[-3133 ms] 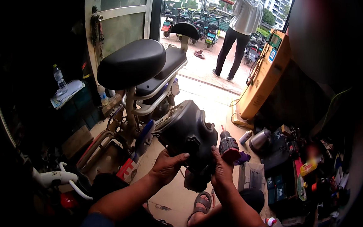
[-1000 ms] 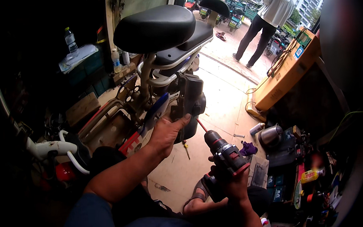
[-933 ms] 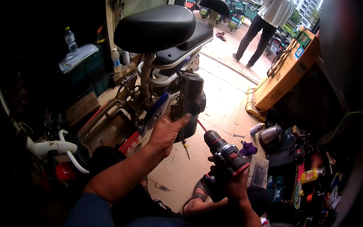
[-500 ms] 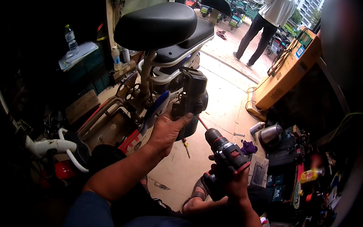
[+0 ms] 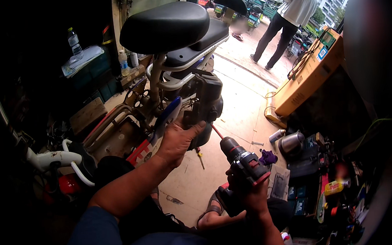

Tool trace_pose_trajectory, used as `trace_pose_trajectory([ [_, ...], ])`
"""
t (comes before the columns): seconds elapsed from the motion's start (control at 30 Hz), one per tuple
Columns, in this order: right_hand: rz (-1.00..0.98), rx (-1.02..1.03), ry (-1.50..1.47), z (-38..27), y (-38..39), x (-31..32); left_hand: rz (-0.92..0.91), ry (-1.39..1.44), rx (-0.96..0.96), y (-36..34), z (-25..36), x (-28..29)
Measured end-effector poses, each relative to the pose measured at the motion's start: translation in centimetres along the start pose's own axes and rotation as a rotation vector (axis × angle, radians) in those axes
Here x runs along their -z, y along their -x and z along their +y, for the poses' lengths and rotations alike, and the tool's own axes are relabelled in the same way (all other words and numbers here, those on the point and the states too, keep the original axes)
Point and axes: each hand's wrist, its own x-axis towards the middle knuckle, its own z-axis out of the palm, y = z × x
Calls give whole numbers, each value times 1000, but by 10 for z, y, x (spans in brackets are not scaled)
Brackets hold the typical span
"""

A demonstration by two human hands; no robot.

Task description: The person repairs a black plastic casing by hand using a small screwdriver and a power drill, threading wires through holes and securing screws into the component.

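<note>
My left hand (image 5: 178, 141) is closed around a black plastic housing (image 5: 210, 94), with the thumb pressed along its near side. The housing stands upright in front of an electric bike, whose black saddle (image 5: 165, 28) rises behind it. In my right hand (image 5: 255, 199) is a black and red cordless drill (image 5: 248, 166), gripped by its handle. A long reddish bit (image 5: 216, 131) runs from the drill's chuck up to the lower part of the housing. Whether its tip sits in a screw is too small to tell.
On the floor lie a yellow-handled screwdriver (image 5: 200, 157), a bolt (image 5: 257, 143) and a purple cloth (image 5: 268, 157). A metal kettle (image 5: 291, 144) stands right, near cluttered tools. Beyond it leans an orange cabinet (image 5: 303, 80). A person (image 5: 284, 27) stands outside the doorway.
The whole view has shifted slightly. My hands, the housing and the drill keep nearly the same places relative to each other, the bit still directed at the housing.
</note>
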Motion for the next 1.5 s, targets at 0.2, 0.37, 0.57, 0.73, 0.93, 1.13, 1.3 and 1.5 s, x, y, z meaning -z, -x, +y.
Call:
trace_pose_trajectory([
  [0.2,43,49,58,-7,-1,-1,-25,-40,10,-1,-5,7],
  [0.37,31,-65,0,-15,4,-1,-54,-50,-39,0,-4,7],
  [0.57,38,-45,86,-9,4,1,-57,-81,-18,0,-2,6],
  [0.73,45,-4,130,-4,3,1,-65,-84,-18,1,-1,6],
  [0.93,39,19,163,-5,2,1,-55,-50,-1,2,2,5],
  [1.13,20,34,189,-2,2,4,-62,-64,8,0,-1,8],
  [1.3,-36,-7,172,-1,4,6,-84,-64,13,-1,-1,11],
  [1.5,-59,62,264,-1,1,8,-66,-73,0,-3,-3,9],
])
